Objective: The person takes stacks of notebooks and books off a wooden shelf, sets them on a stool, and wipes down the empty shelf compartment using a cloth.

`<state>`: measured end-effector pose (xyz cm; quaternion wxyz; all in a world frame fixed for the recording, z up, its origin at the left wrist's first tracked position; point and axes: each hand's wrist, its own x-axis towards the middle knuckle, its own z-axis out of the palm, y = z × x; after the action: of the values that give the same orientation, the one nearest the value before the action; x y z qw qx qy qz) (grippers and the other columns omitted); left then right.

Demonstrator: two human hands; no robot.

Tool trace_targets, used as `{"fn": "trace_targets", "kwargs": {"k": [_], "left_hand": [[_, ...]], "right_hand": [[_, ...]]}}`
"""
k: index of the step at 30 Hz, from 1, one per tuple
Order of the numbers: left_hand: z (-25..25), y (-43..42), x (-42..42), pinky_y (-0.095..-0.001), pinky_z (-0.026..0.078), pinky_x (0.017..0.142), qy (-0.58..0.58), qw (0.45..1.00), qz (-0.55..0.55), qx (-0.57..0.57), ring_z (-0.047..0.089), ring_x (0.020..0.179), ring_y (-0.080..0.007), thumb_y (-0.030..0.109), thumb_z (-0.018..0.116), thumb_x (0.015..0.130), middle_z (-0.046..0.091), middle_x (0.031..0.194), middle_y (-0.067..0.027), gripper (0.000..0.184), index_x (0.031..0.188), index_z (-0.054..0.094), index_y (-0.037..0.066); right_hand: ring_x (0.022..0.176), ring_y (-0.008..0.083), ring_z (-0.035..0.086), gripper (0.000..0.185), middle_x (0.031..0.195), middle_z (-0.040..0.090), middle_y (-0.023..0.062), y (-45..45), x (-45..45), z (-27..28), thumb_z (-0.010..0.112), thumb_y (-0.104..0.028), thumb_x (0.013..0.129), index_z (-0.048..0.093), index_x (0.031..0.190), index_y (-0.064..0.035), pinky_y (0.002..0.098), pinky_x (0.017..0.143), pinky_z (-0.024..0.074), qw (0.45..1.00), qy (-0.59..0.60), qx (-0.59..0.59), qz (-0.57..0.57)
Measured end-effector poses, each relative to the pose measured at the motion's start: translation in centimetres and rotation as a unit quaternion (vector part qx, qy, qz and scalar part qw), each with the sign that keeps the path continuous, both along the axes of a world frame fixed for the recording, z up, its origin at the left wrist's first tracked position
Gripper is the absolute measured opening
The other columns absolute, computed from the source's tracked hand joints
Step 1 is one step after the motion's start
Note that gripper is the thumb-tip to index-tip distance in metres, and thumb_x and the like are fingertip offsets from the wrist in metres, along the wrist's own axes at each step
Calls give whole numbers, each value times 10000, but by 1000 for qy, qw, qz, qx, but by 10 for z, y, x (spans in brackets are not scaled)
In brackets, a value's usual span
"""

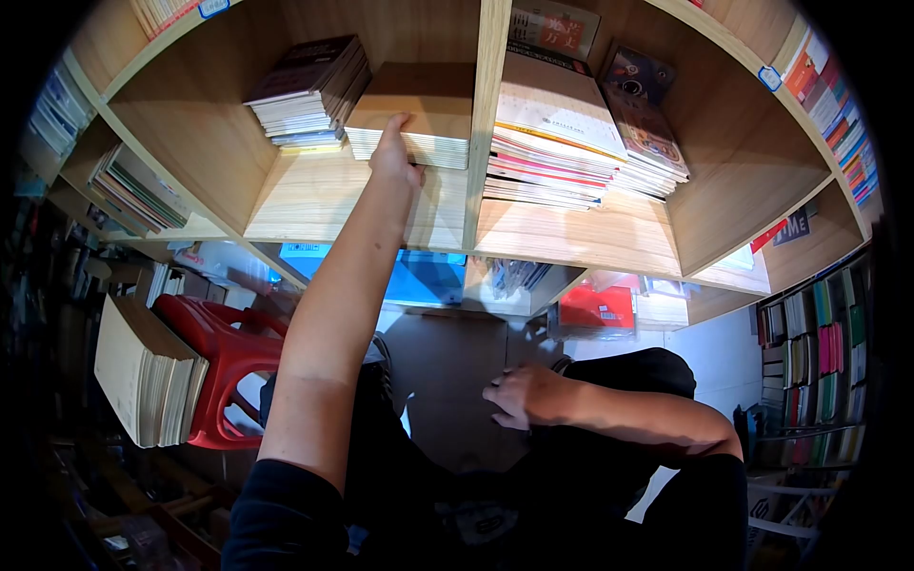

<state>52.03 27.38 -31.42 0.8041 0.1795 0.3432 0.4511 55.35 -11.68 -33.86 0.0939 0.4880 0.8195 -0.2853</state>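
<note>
My left hand (393, 157) reaches into a shelf compartment and is closed on the front edge of a stack of brown-covered books (419, 90). Its thumb lies over the top cover; the other fingers are mostly hidden below. Left of that stack stands another pile of books with dark covers (309, 71), slightly uneven. My right hand (528, 395) rests near my right knee with nothing in it, its fingers loosely bent and apart.
Across the wooden divider (486, 124) lie a tall stack of white-covered books (552, 105) and a smaller pile (652, 133). A red plastic stool (233, 362) at left carries thick books (143, 381). Below are a blue box (428, 276) and a red packet (598, 309).
</note>
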Motion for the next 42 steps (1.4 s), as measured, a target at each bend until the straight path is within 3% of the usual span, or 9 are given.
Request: {"fn": "trace_targets", "kwargs": {"k": [8,15,20,24,32,42], "left_hand": [[9,-1,5,-504,510,863,75,995,33,-56,628,999,-317,233,846,711,612,1193,-148,665,1244,521,3],[18,-12,3,-567,411,982,1,1000,21,-20,589,1093,-342,231,848,714,584,1251,-164,753,1310,459,-14],[20,-12,6,-574,405,981,65,993,55,-81,594,1081,-352,185,821,727,594,1232,-157,656,1272,498,15],[14,-7,6,-558,413,972,37,996,27,-72,593,1088,-340,177,797,742,598,1231,-140,585,1243,527,42],[13,-6,1,-529,385,988,0,999,-38,-16,565,1126,-294,285,686,814,615,1218,-103,376,1140,589,126],[22,-21,0,-485,437,935,25,1000,10,-6,584,1089,-274,318,685,800,623,1189,-95,385,1127,593,138]], "right_hand": [[1004,330,644,335,979,691,161,-1,0,4,585,-311,880,630,1034,-17,417,905,504,1000,-3,-4,-8],[999,326,647,339,982,691,153,-2,0,7,596,-312,870,631,1031,-16,412,896,508,1000,-11,-4,-5],[996,321,648,339,977,691,151,-2,0,11,600,-314,868,629,1032,-19,414,885,513,1000,-19,-2,-1],[996,320,646,340,977,691,149,-5,2,3,599,-319,872,628,1035,-22,415,881,512,1000,-8,14,-3],[999,313,648,342,976,694,142,-5,2,1,592,-328,876,630,1040,-29,413,880,510,1000,-19,11,0],[985,312,653,342,966,696,144,-4,2,4,600,-328,865,636,1025,-28,411,884,508,1000,-13,9,3]]}}
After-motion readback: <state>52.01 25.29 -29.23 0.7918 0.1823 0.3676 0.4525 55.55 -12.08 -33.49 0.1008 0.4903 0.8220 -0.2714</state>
